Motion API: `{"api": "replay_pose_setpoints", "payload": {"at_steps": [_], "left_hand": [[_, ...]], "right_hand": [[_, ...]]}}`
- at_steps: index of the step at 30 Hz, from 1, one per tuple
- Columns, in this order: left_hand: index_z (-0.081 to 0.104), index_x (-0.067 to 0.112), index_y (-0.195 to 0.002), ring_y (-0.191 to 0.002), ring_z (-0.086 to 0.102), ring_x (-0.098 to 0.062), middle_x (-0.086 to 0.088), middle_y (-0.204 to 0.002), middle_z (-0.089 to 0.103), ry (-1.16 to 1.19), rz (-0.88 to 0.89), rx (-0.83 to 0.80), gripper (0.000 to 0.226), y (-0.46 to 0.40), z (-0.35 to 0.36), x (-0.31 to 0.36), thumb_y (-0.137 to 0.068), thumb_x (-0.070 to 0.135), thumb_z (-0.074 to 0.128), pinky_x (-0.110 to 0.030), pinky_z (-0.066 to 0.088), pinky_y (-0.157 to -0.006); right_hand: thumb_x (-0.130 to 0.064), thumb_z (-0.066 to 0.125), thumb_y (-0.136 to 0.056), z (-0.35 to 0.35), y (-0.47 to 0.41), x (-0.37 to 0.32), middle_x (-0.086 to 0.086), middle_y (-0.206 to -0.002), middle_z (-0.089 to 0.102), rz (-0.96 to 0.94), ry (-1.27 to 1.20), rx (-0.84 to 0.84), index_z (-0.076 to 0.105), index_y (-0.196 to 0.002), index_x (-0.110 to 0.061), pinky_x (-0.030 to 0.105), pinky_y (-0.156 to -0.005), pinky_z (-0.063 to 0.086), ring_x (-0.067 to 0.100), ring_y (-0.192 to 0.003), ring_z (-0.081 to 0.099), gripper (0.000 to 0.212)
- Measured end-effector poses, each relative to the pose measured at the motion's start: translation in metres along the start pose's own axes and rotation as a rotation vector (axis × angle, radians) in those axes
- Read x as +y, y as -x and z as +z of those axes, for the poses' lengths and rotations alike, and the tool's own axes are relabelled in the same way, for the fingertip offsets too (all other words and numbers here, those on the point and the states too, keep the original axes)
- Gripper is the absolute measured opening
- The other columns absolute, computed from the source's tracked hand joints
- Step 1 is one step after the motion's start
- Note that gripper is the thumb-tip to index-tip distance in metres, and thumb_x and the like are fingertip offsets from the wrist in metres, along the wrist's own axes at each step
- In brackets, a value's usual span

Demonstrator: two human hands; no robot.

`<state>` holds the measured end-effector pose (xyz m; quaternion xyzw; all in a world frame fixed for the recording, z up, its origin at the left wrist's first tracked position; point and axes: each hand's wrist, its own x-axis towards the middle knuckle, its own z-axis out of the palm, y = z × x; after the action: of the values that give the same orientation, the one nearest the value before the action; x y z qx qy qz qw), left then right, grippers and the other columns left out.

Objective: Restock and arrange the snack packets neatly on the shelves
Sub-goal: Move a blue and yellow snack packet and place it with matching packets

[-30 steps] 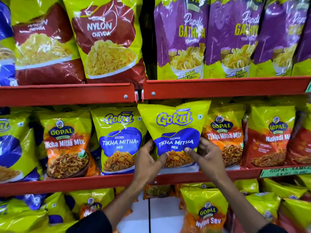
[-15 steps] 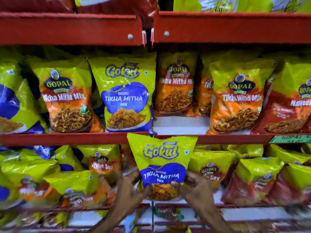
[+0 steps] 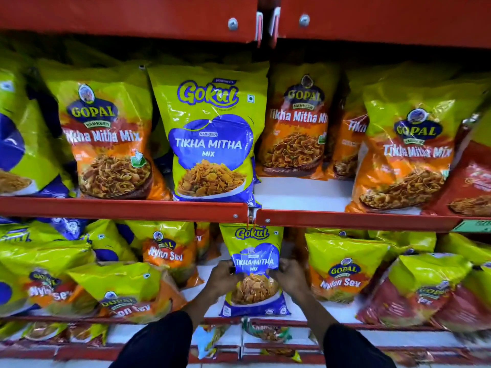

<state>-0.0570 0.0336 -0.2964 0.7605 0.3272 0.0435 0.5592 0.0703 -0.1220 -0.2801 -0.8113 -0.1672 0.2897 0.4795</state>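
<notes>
Red steel shelving, two tiers in view, stocked with snack packets. Notes run left to right.

Middle shelf: a Gopal Tikha Mitha Mix packet stands upright at left. Just beside it stands a Gokul Tikha Mitha Mix packet, upright at the shelf lip. Right of that, a bare white gap at the front of the shelf, with more Gopal Tikha Mitha packets set back behind it. Another Gopal packet leans at the far right.

Lower shelf: Gopal Nylon Sev packets lie slumped and overlapping at left. Centre, a second Gokul packet is held upright in front of this tier, its top edge touching the red lip above. Left hand pinches its left edge, right hand its right edge; both are closed firmly on the film at about mid-height. Further Nylon Sev packets tilt to the right.

Step in hand, as I judge it: relocating or re-seating the held Gokul packet. Whether it belongs on this lower tier or in the gap above, I cannot tell. Next move calls for setting the base flat, face forward, and keeping it from toppling onto the slumped neighbours.
</notes>
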Motion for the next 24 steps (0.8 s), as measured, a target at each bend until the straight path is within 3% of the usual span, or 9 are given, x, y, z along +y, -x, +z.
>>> {"api": "replay_pose_setpoints", "payload": {"at_steps": [3,6,9,10,12,15,18,21,24], "left_hand": [[0.065,-0.001,-0.125,-0.118,0.067,-0.036,-0.021,-0.126,0.072,-0.070,-0.004,0.007,0.033,0.001,0.002,0.006,-0.092,0.005,0.068,-0.044,0.051,-0.096],[0.045,0.010,-0.147,-0.130,0.060,-0.028,-0.009,-0.143,0.063,-0.268,0.111,-0.022,0.059,0.025,-0.009,0.020,-0.093,0.021,0.067,-0.025,0.047,-0.099],[0.023,0.014,-0.159,-0.150,0.036,-0.026,-0.006,-0.164,0.036,-0.570,0.317,0.066,0.077,0.059,-0.032,0.029,-0.094,0.041,0.056,-0.029,0.033,-0.117],[0.019,0.017,-0.160,-0.156,0.024,-0.024,-0.004,-0.169,0.025,-0.672,0.368,0.120,0.077,0.071,-0.042,0.033,-0.096,0.046,0.049,-0.036,0.026,-0.125],[0.024,0.019,-0.160,-0.158,0.017,-0.023,0.000,-0.169,0.020,-0.798,0.508,0.267,0.072,0.094,-0.064,0.046,-0.098,0.049,0.045,-0.040,0.019,-0.128],[0.043,0.016,-0.152,-0.154,0.030,-0.025,-0.004,-0.163,0.037,-0.861,0.727,0.493,0.063,0.123,-0.104,0.074,-0.096,0.043,0.049,-0.046,0.026,-0.120],[0.053,0.012,-0.145,-0.149,0.040,-0.026,-0.007,-0.158,0.046,-0.862,0.832,0.685,0.058,0.136,-0.148,0.098,-0.092,0.037,0.059,-0.049,0.036,-0.118],[0.056,0.012,-0.142,-0.142,0.049,-0.026,-0.005,-0.152,0.054,-0.736,0.761,0.856,0.059,0.139,-0.196,0.114,-0.089,0.038,0.061,-0.047,0.039,-0.117],[0.056,0.007,-0.140,-0.134,0.055,-0.031,-0.012,-0.146,0.059,-0.488,0.615,0.970,0.065,0.133,-0.237,0.126,-0.086,0.044,0.058,-0.047,0.042,-0.114]], "right_hand": [[0.013,0.065,-0.086,0.001,-0.003,-0.007,0.026,-0.105,0.074,0.035,-0.005,-0.005,0.071,-0.103,0.011,0.030,-0.069,0.050,0.023,-0.092,0.060,0.019],[-0.007,0.070,-0.088,-0.002,0.016,-0.023,0.013,-0.078,0.075,-0.093,0.263,0.050,0.073,-0.084,-0.010,0.036,-0.069,0.050,0.023,-0.079,0.068,0.005],[-0.019,0.065,-0.090,-0.010,0.049,-0.038,-0.002,-0.068,0.071,-0.280,0.477,0.189,0.065,-0.125,-0.021,0.022,-0.047,0.043,0.013,-0.052,0.064,0.035],[-0.019,0.063,-0.089,-0.012,0.061,-0.049,-0.003,-0.075,0.071,-0.361,0.527,0.259,0.061,-0.131,-0.026,0.020,-0.048,0.045,0.011,-0.057,0.064,0.042],[-0.016,0.061,-0.085,-0.014,0.078,-0.070,0.000,-0.106,0.074,-0.630,0.650,0.378,0.062,-0.129,-0.026,0.025,-0.072,0.058,0.016,-0.091,0.068,0.044],[-0.016,0.057,-0.086,-0.009,0.095,-0.122,0.000,-0.135,0.066,-1.012,0.705,0.456,0.062,-0.131,-0.016,0.038,-0.101,0.053,0.020,-0.120,0.062,0.045],[-0.012,0.056,-0.088,0.011,0.101,-0.178,0.006,-0.140,0.062,-1.252,0.633,0.460,0.062,-0.132,-0.010,0.039,-0.110,0.047,0.023,-0.127,0.059,0.045],[-0.014,0.057,-0.090,0.050,0.105,-0.228,0.005,-0.141,0.061,-1.277,0.456,0.400,0.059,-0.134,-0.010,0.033,-0.112,0.042,0.018,-0.130,0.055,0.044],[-0.030,0.059,-0.093,0.090,0.105,-0.269,0.002,-0.152,0.049,-1.009,0.303,0.191,0.047,-0.145,-0.013,0.029,-0.118,0.035,0.014,-0.140,0.043,0.056]]}}
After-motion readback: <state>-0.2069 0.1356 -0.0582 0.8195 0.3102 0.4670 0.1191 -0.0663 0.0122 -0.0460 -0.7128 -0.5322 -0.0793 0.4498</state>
